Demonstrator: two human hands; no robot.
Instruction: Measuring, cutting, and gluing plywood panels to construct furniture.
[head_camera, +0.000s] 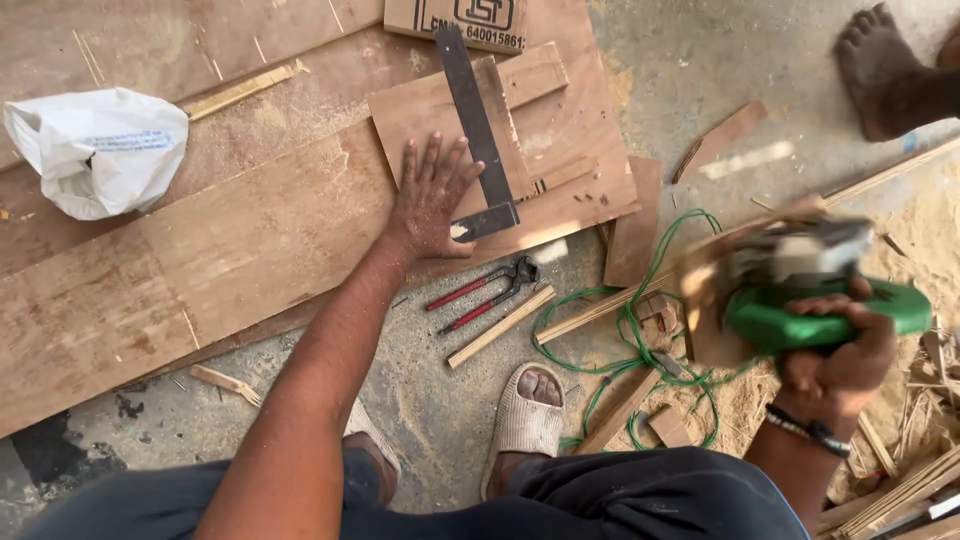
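Left hand (432, 200): fingers spread flat, gripping nothing, pressing the small plywood piece (430, 115) and the try square (480, 140) beside it, apparently to keep both from sliding.
Right hand (838, 355): fist wrapped tight on the green power tool (815, 315), lifted at the right, blurred.
Cord (625, 335): green, looped loose on the floor near the sandal (525, 415).
Pincers (485, 292): red-handled, lying just near of the large board (200, 260).
Far left: white plastic bag (95, 145) resting on the boards.

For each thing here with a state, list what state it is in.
Left hand: open, flat on small plywood piece.
Right hand: gripping green power tool, lifted, blurred.
Metal try square: lying on plywood.
Red-handled pincers: on floor, handles apart.
White plastic bag: crumpled.
Green cord: loosely tangled.
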